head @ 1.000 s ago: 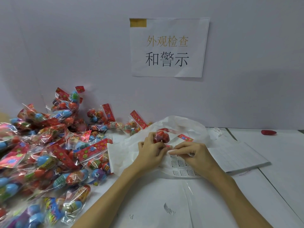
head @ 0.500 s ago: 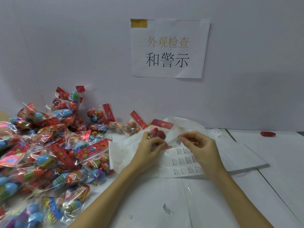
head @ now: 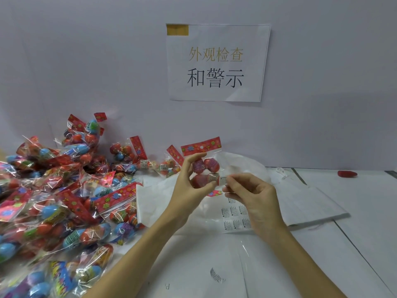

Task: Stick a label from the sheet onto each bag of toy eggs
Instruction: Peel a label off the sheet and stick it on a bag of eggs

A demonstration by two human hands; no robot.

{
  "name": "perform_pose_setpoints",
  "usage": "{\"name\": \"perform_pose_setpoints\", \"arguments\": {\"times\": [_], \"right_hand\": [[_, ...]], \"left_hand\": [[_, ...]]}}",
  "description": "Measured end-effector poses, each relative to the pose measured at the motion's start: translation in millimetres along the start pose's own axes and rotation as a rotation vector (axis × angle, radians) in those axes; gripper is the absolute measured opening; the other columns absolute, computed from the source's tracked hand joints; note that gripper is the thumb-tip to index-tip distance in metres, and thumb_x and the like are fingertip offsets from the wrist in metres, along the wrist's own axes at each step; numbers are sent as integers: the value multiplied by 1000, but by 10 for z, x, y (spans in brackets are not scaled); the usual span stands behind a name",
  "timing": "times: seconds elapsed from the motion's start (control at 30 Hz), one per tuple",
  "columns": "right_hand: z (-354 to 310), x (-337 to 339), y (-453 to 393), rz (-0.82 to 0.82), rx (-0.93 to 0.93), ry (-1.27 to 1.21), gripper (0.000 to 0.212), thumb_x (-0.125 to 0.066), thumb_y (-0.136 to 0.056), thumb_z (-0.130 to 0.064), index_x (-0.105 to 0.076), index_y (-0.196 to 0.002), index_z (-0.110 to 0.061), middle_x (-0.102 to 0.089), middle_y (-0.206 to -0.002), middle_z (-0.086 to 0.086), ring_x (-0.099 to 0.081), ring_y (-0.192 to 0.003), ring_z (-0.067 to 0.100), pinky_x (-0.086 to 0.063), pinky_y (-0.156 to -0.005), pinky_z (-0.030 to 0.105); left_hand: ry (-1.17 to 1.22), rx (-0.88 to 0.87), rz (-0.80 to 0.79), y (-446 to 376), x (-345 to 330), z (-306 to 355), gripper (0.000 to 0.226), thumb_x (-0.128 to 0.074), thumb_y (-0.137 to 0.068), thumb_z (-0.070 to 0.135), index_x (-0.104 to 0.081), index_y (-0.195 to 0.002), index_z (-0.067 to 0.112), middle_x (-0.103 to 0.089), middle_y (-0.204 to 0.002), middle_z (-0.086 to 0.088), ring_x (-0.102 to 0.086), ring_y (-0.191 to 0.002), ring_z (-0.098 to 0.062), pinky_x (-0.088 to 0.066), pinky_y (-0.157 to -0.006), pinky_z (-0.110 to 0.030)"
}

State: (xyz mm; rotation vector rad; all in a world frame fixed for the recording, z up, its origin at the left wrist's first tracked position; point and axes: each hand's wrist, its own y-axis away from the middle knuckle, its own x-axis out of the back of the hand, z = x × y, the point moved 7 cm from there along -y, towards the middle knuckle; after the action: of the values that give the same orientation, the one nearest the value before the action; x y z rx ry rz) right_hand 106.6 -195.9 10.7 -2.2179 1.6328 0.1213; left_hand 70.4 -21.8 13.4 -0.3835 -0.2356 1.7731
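- The table (head: 322, 265) is white and runs from the near edge to the pale wall (head: 86, 61) at the far side.
- A heap of bagged toy eggs (head: 53, 201) covers the left part of the table, clear bags with red flowered headers, eggs in red, blue and orange.
- A paper sign (head: 217, 63) with printed characters hangs on the wall, a strip of yellow tape at its top left corner.
- A white plastic bag (head: 154, 198) lies crumpled in the middle of the table, under and behind the hands.
- A stack of white sheets (head: 311, 203) lies to the right of it.
- The left hand (head: 189, 190) holds one bag of toy eggs (head: 204, 166) up above the table, fingers and thumb curled round its left side; the red header stands at the top.
- The right hand (head: 255, 196) pinches a small label (head: 223, 180) between thumb and forefinger, right at the bag's lower right edge.
- The label sheet (head: 234, 218) lies flat on the table just below the right hand, rows of small printed labels on it.
- A small red object (head: 347, 174) lies far right by the wall.
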Motion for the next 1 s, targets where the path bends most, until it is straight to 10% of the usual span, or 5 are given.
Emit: {"name": "perform_pose_setpoints", "arguments": {"times": [0.37, 0.8, 1.0], "right_hand": [[-147, 31, 36, 54, 197, 371, 3, -77, -92, -10, -75, -95, -10, -77, -80, 2, -76, -70, 20, -59, -67, 20], [-147, 22, 46, 35, 246, 449, 5, -78, -91, -12, -74, -93, -14, -76, -77, -3, -75, -69, 16, -62, -70, 27], [-90, 141, 30, 216, 148, 544, 60, -79, -86, -44, -45, -134, -31, -66, -92, 0, -68, -59, 12, -52, -49, 20]], "left_hand": [[182, 57, -110, 34, -142, 11, 61, -58, -83, -5, -62, -136, 26, -61, -133, -14, -73, -103, -26, -60, -82, -36], [85, -1, -98, 44, -154, 52, 58, -81, -90, 11, -58, -140, 30, -66, -129, 0, -74, -109, -29, -62, -89, -36], [76, -21, -65, 19, -107, 58, 55, -79, -91, 8, -59, -137, 31, -66, -130, -5, -74, -108, -32, -62, -89, -38]]}}
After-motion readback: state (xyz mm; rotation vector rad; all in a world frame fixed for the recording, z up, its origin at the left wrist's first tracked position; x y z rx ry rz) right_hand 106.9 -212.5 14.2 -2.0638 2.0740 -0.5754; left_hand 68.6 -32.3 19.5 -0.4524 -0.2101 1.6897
